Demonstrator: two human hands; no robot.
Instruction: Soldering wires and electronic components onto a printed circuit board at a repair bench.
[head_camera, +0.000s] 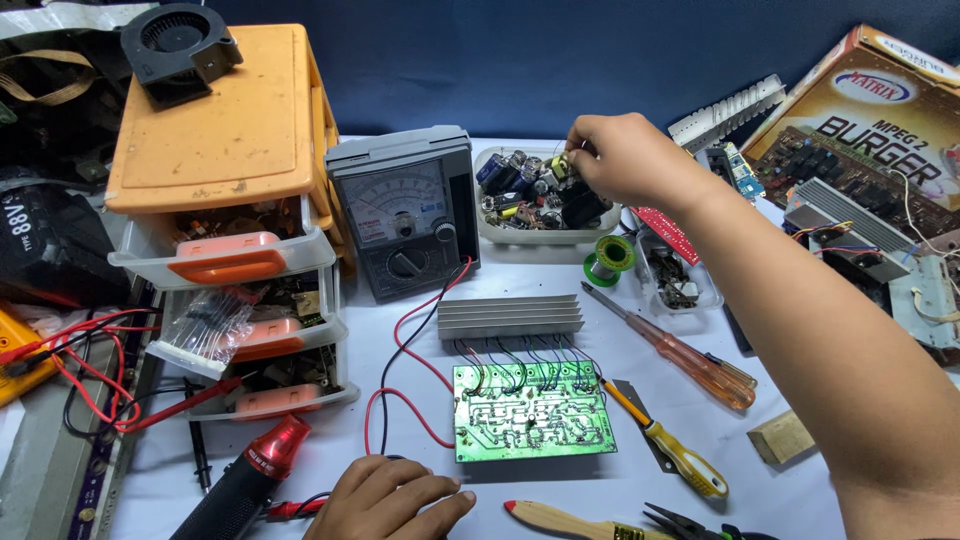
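Right hand (622, 155) pinches a small part over clear plastic tray of capacitors (497, 232); left hand (392, 500) rests flat, empty, nr green circuit board (530, 412) at table's front edge.

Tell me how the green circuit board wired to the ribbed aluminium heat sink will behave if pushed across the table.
The green circuit board looks stiff and flat, so it would probably slide rather than tip. Short wires tie it to the ribbed aluminium heat sink, which would likely drag along or strain them. The bare solder side faces up, so it seems fragile.
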